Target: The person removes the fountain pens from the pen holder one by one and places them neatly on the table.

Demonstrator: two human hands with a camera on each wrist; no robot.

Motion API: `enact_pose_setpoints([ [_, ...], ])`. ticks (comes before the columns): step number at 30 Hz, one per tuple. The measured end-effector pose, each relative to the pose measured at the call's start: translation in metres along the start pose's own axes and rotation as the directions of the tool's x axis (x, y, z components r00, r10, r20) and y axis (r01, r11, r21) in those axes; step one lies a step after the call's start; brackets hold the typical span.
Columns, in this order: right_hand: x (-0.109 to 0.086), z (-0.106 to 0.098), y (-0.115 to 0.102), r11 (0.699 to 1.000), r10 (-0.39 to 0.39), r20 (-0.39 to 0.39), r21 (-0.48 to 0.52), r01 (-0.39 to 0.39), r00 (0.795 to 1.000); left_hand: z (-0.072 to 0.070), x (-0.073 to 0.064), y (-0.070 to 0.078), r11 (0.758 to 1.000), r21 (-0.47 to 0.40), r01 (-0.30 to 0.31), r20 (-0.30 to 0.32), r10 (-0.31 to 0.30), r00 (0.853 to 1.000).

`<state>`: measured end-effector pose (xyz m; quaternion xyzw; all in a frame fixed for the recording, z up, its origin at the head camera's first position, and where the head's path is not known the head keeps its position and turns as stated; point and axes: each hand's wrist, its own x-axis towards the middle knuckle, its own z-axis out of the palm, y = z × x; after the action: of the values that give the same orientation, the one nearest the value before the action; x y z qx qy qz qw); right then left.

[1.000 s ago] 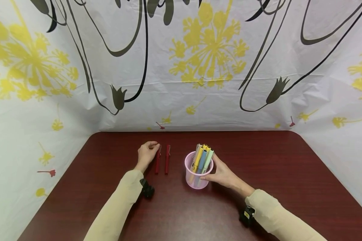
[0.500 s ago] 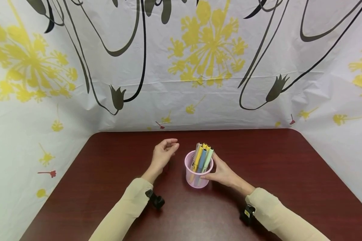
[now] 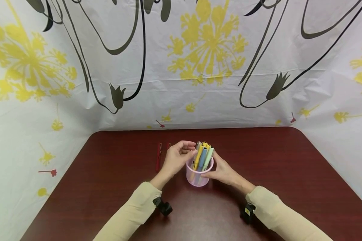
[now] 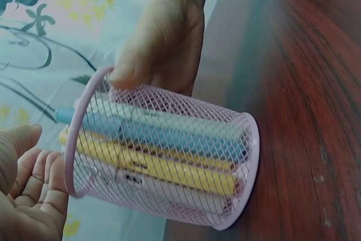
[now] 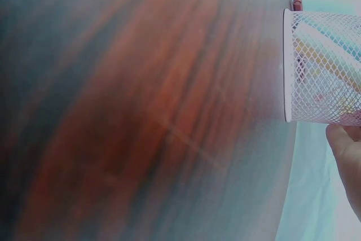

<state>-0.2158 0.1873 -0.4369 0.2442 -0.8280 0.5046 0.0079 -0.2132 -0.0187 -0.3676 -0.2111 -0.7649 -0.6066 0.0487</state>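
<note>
My left hand has come across to the mesh pen cup

My left hand (image 3: 175,160) was over by the red pens a second ago and is now at the cup's left rim, near the centre of the head view. Its fingers are loosely bent, with a gap between thumb and fingertips, and I see nothing held in them; whether they brush the rim I can't tell. My right hand (image 3: 226,172) hasn't shifted: it grips the pink mesh pen cup (image 3: 194,180) from the right, thumb at the front. I judge that the work now centres on the cup, with the right hand steadying it.

Left of centre, the red clip pen (image 3: 158,158) lies on the table (image 3: 259,154) where it was; the second red pen (image 3: 169,145) shows only its tip past my left hand.

The cup stands upright just below the middle of the frame, its open mesh showing the pens inside. Yellow pens (image 3: 198,157), a blue pen (image 3: 202,159), a mint-green pen (image 3: 208,159) and a pale grey one lean together, their tops above the rim.
</note>
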Motion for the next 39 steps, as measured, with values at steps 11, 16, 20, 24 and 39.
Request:
enact_pose_setpoints([
  [11,0.0,0.0,-0.001,1.0,0.003,0.002,0.013,-0.003,1.0,0.015,0.009,-0.014,0.998,0.063,-0.031,0.03,0.03,0.999],
  [16,0.001,-0.001,-0.001,1.0,-0.004,0.007,0.022,0.003,1.0,0.018,0.011,-0.019,0.993,0.09,-0.072,0.03,0.069,0.997],
  [20,0.001,-0.001,-0.001,1.0,-0.005,0.011,0.026,0.005,1.0,0.02,0.01,-0.018,0.988,0.124,-0.089,0.045,0.084,0.995],
  [24,0.0,-0.001,-0.001,1.0,-0.005,0.012,0.026,0.005,1.0,0.022,0.01,-0.016,0.982,0.16,-0.096,0.047,0.09,0.995],
  [39,0.0,-0.001,0.001,1.0,-0.003,0.007,0.022,0.003,1.0,0.028,0.006,-0.015,0.936,0.32,-0.143,0.052,0.134,0.99],
])
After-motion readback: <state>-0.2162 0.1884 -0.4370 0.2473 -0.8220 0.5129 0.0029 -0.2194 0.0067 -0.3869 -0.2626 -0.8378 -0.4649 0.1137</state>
